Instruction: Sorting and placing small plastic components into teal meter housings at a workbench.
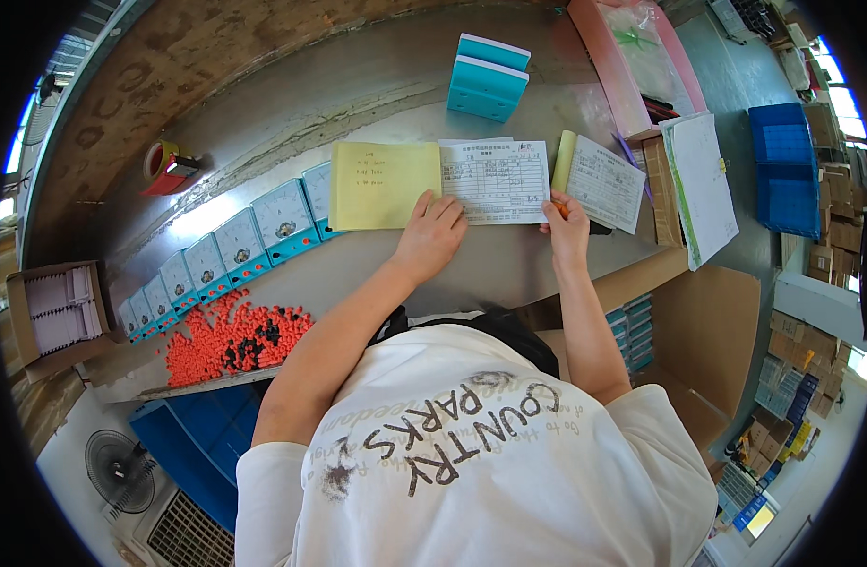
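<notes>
Metal tabletop (pixel 490 269) in a cluttered workroom. Far left, carton (pixel 67 359) of pale cards. Then tape (pixel 176 168), curved row of teal boxes (pixel 235 248), red-and-black pieces (pixel 202 345) heaped in front. Centre: open pad, yellow page (pixel 381 184) beside white form (pixel 495 184). At the join, left hand (pixel 431 236) palm-down, grip spread. Right edge of form: right hand (pixel 567 231), grip pinching small orange item (pixel 562 210), exact kind unclear. Further right, second form (pixel 603 180), then pink box (pixel 681 71).
</notes>
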A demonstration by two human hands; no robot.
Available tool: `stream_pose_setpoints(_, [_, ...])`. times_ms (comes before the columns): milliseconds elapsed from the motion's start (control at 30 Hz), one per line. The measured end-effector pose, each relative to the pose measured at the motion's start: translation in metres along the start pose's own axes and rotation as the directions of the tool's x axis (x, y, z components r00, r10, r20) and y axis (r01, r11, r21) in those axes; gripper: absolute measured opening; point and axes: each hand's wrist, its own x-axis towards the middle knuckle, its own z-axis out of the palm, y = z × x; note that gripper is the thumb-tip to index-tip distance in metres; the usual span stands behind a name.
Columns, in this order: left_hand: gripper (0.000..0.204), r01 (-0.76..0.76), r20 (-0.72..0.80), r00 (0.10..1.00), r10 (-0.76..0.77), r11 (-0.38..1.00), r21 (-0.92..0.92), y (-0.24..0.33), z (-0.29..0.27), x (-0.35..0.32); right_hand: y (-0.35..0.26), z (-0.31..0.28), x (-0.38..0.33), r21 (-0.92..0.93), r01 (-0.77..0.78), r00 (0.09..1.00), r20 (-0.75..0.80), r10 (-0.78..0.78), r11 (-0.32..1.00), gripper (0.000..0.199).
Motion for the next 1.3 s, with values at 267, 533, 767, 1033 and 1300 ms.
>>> stream_pose_setpoints(267, [0.014,-0.025,-0.007,1.0,0.025,1.0,-0.01,0.001,0.0,-0.005,0.005,-0.001,0.002,-0.04,0.009,1.0,-0.007,-0.009,0.999,0.023])
stream_pose_setpoints(533, [0.015,-0.071,0.006,0.997,0.071,0.997,-0.033,0.005,-0.003,-0.004,0.007,-0.002,0.004,-0.005,0.008,1.0,-0.009,-0.008,1.0,0.023])
stream_pose_setpoints(767, [0.017,-0.166,-0.008,0.986,0.166,0.976,-0.141,0.015,-0.003,-0.003,0.004,-0.002,0.004,-0.005,0.02,1.0,-0.003,-0.02,1.0,0.024])
stream_pose_setpoints(1033, [0.029,-0.277,0.066,0.949,0.308,0.917,-0.287,0.03,0.003,0.001,-0.011,0.003,-0.005,0.028,0.046,0.999,0.008,-0.046,0.999,0.023])
stream_pose_setpoints(1300, [0.042,-0.279,0.135,0.947,0.291,0.955,-0.098,0.036,-0.001,0.02,-0.045,0.05,-0.037,0.171,0.23,0.949,0.18,-0.26,0.958,0.022])
